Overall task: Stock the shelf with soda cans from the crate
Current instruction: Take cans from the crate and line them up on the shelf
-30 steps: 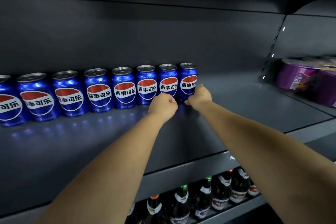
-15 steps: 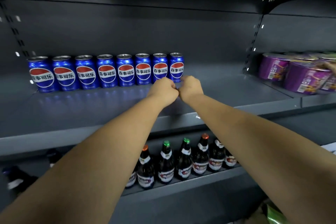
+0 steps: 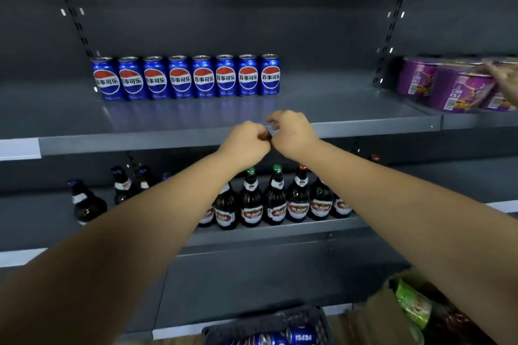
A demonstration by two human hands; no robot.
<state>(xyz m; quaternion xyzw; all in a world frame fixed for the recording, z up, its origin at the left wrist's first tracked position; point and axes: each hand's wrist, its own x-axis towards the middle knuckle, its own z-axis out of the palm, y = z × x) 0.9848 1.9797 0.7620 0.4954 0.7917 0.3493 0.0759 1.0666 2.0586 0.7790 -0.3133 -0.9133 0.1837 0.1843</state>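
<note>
Eight blue aluminium soda cans (image 3: 186, 77) with red, white and blue roundels stand upright in one row, side by side with labels forward, at the back of the dark grey metal shelf (image 3: 336, 109), toward 11 o'clock in the view. More blue cans (image 3: 301, 337) lie on their sides in the dark plastic lattice crate (image 3: 269, 316) at 6 o'clock, on the floor.

Both bare arms reach forward. The left hand (image 3: 246, 143) is balled into a fist and the right hand (image 3: 294, 131) has its fingers curled in. The two meet at the knuckles over the shelf's front lip, at 5 o'clock from the last can in the row and well apart from it. Neither grips a can; whether anything small sits between the fingers is unclear.

On the shelf below, at 6 o'clock from the hands, dark glass bottles (image 3: 276, 202) with red labels and coloured caps stand in a row. At 3 o'clock, purple round paper tubs (image 3: 448, 87) fill the neighbouring bay, where another person's hand (image 3: 504, 78) rests on them. A green packet (image 3: 412, 302) lies at 5 o'clock. A white label strip (image 3: 19, 148) marks the shelf lip at 9 o'clock.
</note>
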